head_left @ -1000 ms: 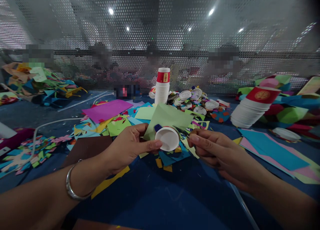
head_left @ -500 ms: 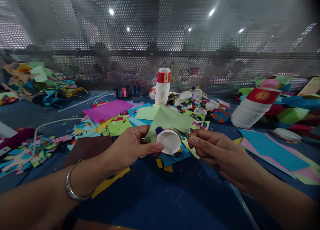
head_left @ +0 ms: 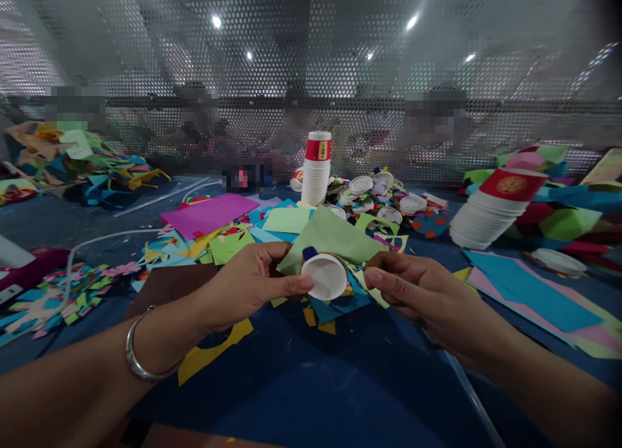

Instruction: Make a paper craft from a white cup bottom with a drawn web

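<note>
My left hand (head_left: 265,279) pinches a white round paper cup piece (head_left: 326,278) with a reddish rim, its thumb on the left edge. Behind the piece, in the same grip, is a sheet of light green paper (head_left: 325,231). A small dark blue bit (head_left: 309,253) shows at the piece's upper left. To the right, my right hand (head_left: 413,286) is closed, thumb against fingers, near the paper's right corner. What it holds is hidden by the fingers and too dark to make out.
A stack of paper cups (head_left: 317,176) stands behind; another cup stack (head_left: 495,208) leans at right. Around lie coloured paper scraps (head_left: 233,244), a purple sheet (head_left: 208,216), a pile of round cup pieces (head_left: 383,188), blue sheets (head_left: 534,289) and a white cable (head_left: 111,236).
The cup piece and green paper have shifted slightly left and turned a little. A thin dark object between the piece and my right hand no longer shows clearly.
</note>
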A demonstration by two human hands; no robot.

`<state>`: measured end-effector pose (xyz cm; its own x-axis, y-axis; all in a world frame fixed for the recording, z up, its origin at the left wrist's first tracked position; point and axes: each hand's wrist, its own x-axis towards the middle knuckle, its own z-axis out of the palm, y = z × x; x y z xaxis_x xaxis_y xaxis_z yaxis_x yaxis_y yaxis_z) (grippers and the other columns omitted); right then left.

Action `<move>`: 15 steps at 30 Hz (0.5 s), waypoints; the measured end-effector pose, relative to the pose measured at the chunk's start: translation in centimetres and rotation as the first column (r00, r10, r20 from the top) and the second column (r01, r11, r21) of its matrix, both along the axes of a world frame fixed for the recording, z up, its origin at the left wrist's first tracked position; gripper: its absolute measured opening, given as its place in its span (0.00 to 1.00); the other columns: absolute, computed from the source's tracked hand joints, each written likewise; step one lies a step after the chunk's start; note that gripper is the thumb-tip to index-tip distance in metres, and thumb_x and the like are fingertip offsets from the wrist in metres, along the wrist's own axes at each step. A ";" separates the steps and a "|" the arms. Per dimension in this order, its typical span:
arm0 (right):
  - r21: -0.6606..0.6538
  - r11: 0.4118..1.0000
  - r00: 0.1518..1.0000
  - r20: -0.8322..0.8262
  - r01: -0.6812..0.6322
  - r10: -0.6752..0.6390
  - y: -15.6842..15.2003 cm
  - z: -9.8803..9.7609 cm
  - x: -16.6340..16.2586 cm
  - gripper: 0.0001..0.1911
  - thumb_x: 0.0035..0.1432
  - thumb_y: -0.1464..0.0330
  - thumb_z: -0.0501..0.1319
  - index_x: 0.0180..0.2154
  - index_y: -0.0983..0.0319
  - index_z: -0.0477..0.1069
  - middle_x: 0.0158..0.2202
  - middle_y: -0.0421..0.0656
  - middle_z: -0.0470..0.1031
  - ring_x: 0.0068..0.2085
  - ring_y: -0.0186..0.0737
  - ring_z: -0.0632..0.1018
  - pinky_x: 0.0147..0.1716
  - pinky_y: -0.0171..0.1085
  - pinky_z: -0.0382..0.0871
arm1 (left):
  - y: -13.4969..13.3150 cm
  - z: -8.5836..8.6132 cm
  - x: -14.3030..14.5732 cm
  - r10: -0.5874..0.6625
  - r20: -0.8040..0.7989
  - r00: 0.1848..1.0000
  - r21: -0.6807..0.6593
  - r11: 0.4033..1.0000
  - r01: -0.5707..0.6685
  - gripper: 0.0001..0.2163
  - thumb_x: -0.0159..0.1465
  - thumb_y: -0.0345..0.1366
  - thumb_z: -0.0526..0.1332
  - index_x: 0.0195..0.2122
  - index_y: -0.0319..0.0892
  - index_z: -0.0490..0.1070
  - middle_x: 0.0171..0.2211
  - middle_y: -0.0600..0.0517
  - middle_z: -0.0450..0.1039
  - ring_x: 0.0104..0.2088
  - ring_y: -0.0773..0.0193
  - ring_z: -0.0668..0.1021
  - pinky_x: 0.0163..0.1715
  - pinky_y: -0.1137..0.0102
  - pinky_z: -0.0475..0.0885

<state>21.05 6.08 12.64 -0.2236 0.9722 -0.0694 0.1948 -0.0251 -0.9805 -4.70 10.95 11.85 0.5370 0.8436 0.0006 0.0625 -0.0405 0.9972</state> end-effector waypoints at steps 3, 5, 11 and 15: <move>0.022 1.000 1.000 0.019 -0.004 0.003 0.0 0.0 0.0 0.20 0.61 0.49 0.66 0.34 0.60 0.73 0.24 0.32 0.53 0.22 0.27 0.47 0.17 0.32 0.35 | 0.1 0.0 -0.1 -0.002 -0.001 1.000 -0.006 1.000 0.002 0.11 0.56 0.40 0.74 0.35 0.40 0.77 0.31 0.55 0.73 0.31 0.69 0.72 0.33 0.74 0.68; 0.033 0.999 1.000 0.029 -0.002 0.001 0.0 0.0 0.0 0.20 0.62 0.50 0.66 0.34 0.61 0.73 0.24 0.33 0.54 0.22 0.27 0.48 0.17 0.32 0.36 | 0.1 -0.1 -0.1 -0.002 -0.009 1.000 -0.019 1.000 0.002 0.12 0.56 0.41 0.74 0.35 0.40 0.77 0.31 0.54 0.74 0.32 0.68 0.74 0.34 0.73 0.69; -0.002 1.000 1.000 0.014 0.011 -0.011 -0.1 0.0 -0.1 0.19 0.61 0.50 0.67 0.36 0.60 0.73 0.23 0.31 0.51 0.21 0.27 0.47 0.16 0.31 0.35 | 0.0 -0.4 0.0 -0.030 0.030 0.999 -0.069 0.997 0.032 0.13 0.56 0.41 0.74 0.38 0.41 0.77 0.35 0.53 0.75 0.34 0.67 0.75 0.38 0.71 0.72; -0.005 1.000 1.000 0.009 0.013 -0.013 0.0 0.0 -0.3 0.21 0.60 0.49 0.67 0.36 0.60 0.72 0.23 0.32 0.51 0.22 0.28 0.47 0.17 0.32 0.35 | 0.0 -0.4 0.1 -0.040 0.047 0.998 -0.083 0.996 0.044 0.14 0.56 0.41 0.75 0.38 0.41 0.77 0.36 0.53 0.75 0.35 0.67 0.75 0.39 0.72 0.72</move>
<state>20.76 6.06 12.67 -0.2100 0.9748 -0.0758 0.2036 -0.0323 -0.9785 -4.60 10.96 11.50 0.5730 0.8184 -0.0440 0.0170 0.0418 0.9990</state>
